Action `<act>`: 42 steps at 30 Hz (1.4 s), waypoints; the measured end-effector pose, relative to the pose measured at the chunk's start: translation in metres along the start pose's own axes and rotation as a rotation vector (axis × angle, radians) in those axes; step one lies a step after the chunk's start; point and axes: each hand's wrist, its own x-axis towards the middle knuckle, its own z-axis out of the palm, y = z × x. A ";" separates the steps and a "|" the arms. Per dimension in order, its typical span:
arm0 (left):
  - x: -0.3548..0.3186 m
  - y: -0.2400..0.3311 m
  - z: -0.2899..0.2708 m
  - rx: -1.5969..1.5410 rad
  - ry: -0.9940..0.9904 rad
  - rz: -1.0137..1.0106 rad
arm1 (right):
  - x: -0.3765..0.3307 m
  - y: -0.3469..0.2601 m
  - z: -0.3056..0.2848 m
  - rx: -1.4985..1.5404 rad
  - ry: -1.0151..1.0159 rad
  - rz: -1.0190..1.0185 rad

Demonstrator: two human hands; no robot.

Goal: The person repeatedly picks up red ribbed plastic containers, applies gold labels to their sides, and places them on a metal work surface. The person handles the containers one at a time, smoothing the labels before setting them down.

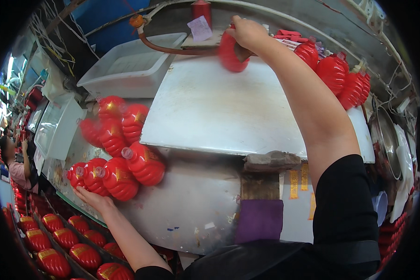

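At the far edge of the white board (210, 107), my right hand (247, 33) is closed on a red ribbed plastic bottle (231, 55), blurred by motion. My left hand (93, 199) has its fingers stretched out, against or just beside the near red bottles (97, 177). Several more red bottles with clear necks and gold labels (112, 133) crowd on the metal table (186, 200) left of the board. One bottle (144, 163) lies tilted with its neck toward the left. More red bottles (333, 72) stand at the board's far right corner.
A white plastic tub (126, 65) stands at the back left, by an orange-brown hose (165, 50). A grey block (271, 161) and purple cloth (260, 221) lie near the board's front edge. Racks of red bottles (84, 256) fill the lower left. Another person (21, 163) is at far left.
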 end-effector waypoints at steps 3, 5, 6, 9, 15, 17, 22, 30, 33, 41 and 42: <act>0.003 0.001 0.007 0.003 -0.050 0.001 | -0.004 -0.003 -0.016 -0.021 -0.016 0.009; 0.007 -0.002 0.012 -0.021 -0.079 -0.021 | -0.011 -0.003 -0.028 -0.053 -0.047 0.021; 0.010 -0.004 0.013 -0.027 -0.088 -0.036 | -0.017 -0.001 -0.034 -0.057 -0.076 0.034; 0.020 -0.010 0.014 -0.031 -0.138 -0.061 | -0.043 0.018 -0.054 0.052 -0.205 0.118; 0.032 -0.013 -0.001 0.081 -0.148 -0.049 | -0.168 0.124 -0.139 0.881 -0.303 0.548; 0.030 -0.007 -0.009 0.047 -0.143 -0.035 | -0.224 0.163 -0.179 0.859 -0.127 0.639; 0.011 0.023 -0.007 0.100 -0.117 0.078 | -0.363 0.230 -0.295 0.784 0.376 0.795; -0.073 0.075 0.022 0.062 -0.415 0.088 | -0.485 0.352 -0.330 0.752 0.756 1.128; -0.109 0.089 0.030 0.047 -0.550 0.081 | -0.498 0.399 -0.297 0.510 0.888 1.130; -0.168 0.122 0.048 0.150 -0.717 0.087 | -0.484 0.400 -0.289 -0.523 0.229 0.703; -0.174 0.123 0.050 0.142 -0.739 0.078 | -0.478 0.394 -0.290 -0.548 0.136 0.658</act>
